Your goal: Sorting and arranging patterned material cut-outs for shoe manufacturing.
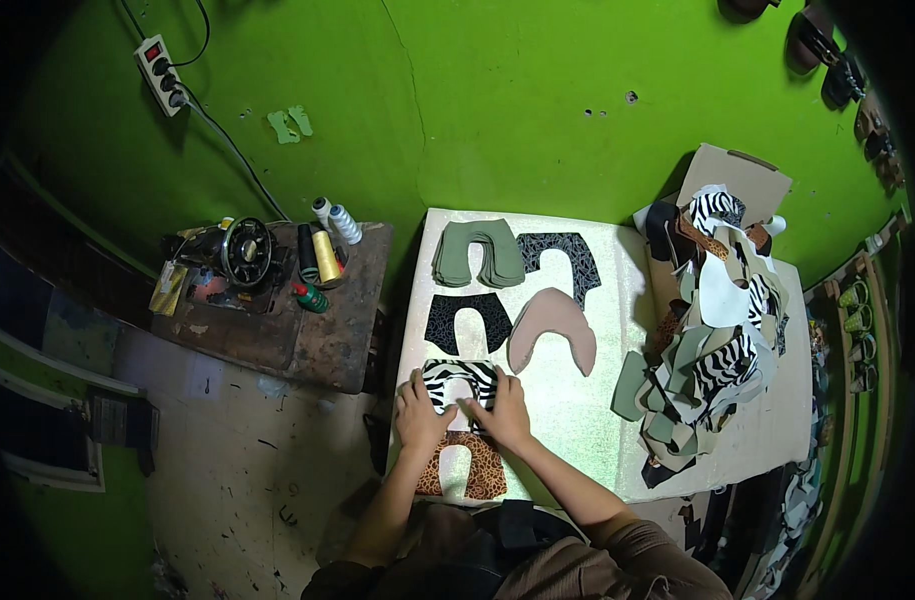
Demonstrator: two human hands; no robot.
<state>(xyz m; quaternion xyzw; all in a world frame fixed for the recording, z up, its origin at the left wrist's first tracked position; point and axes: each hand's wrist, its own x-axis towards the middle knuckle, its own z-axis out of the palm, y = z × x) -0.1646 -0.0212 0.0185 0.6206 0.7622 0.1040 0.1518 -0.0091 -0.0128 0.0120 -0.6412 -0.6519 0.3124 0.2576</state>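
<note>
Bright green wall [517, 120] rises beyond a pale, shiny counter [567, 445], and at the counter's near left part lies an arch-shaped zebra-print piece [460, 370], black stripes on white, its opening facing near. Both hands are on it: the left hand [420, 415] and the right hand [504, 412] are partly open, fingers along its two sides, thumbs turned inward; whether they pinch it or merely press cannot be told. Just on the near side sits a leopard-print piece [485, 468], close to the counter's near edge. Just beyond is a black patterned arch [467, 303], with a pink arch [552, 308] to its right and a green stack [477, 230] farther off. Bare surface runs right from the right forearm until a jumbled heap of cutouts [692, 395]; leftward, the counter's edge is very near the left hand.
</note>
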